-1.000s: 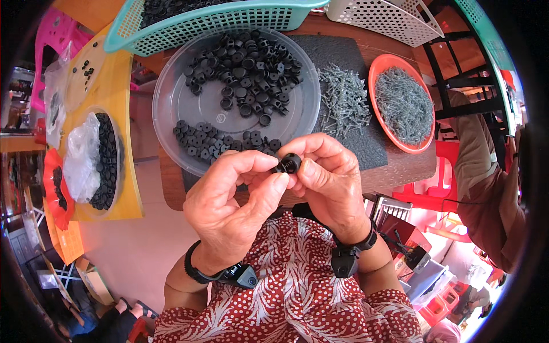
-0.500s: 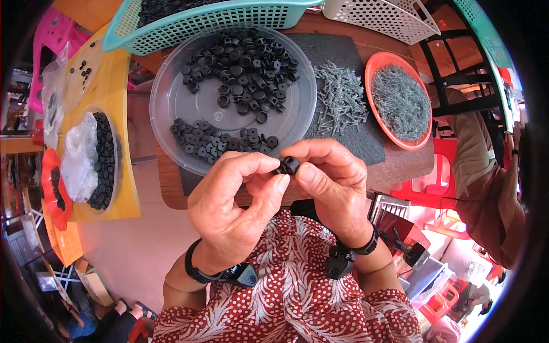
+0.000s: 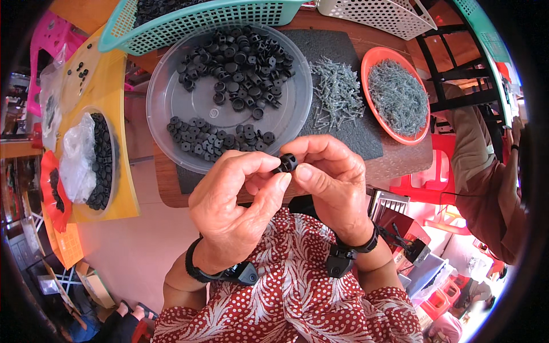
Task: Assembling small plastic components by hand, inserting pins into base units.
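Between both thumbs and forefingers I pinch a small black round plastic part (image 3: 289,162). My left hand (image 3: 231,197) grips its left side, where a second dark piece seems to meet it; the fingertips hide the join. On the right side, my right hand (image 3: 334,183) closes thumb and forefinger around its cap-like body. Just beyond the hands, a clear round tub (image 3: 191,108) holds a heap of black caps (image 3: 240,68) at the back and a cluster of flat black discs with a central hole (image 3: 211,137) at the front.
Loose metal screws (image 3: 337,94) lie on a dark mat (image 3: 372,140); more fill an orange dish (image 3: 420,137). A teal basket (image 3: 200,28) and a white basket (image 3: 377,17) stand behind. At left, a yellow table (image 3: 123,171) bears black parts. Another person (image 3: 486,183) sits at right.
The view has shifted slightly, so the table's things sit a little further left and up. Both hands keep pinching the black part, which seems turned slightly.
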Motion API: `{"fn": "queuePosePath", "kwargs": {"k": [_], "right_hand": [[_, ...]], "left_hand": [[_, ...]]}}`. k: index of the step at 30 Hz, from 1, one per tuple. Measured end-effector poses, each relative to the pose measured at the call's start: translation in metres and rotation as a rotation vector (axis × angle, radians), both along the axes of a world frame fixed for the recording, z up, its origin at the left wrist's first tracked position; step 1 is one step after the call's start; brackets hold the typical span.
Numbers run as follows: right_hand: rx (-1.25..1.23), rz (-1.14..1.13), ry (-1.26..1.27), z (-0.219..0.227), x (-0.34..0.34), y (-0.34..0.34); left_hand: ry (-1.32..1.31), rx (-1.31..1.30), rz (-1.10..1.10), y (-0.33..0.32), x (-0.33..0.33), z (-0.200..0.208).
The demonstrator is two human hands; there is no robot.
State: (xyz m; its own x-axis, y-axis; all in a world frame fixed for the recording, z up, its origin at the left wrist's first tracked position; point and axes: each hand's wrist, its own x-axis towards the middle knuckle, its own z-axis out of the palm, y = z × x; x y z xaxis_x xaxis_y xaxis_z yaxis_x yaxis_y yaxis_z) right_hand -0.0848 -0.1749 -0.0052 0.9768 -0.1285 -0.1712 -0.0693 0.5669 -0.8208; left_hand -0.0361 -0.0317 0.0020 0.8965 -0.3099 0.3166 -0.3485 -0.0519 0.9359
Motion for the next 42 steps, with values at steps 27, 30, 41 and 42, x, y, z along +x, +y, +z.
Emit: {"fn": "queuePosePath", "kwargs": {"k": [27,30,41,42], "right_hand": [[0.09,-0.026,0.048,-0.008,0.005,0.003],[0.089,-0.031,0.056,-0.007,0.005,0.003],[-0.112,-0.016,-0.056,-0.009,0.003,0.0],[-0.111,-0.018,-0.055,-0.008,0.002,0.0]], "left_hand": [[0.172,-0.04,0.002,0.004,0.001,-0.002],[0.174,-0.047,0.004,0.004,0.0,-0.003],[0.31,-0.101,-0.018,0.003,-0.001,-0.003],[0.305,-0.097,-0.018,0.003,-0.001,-0.003]]}}
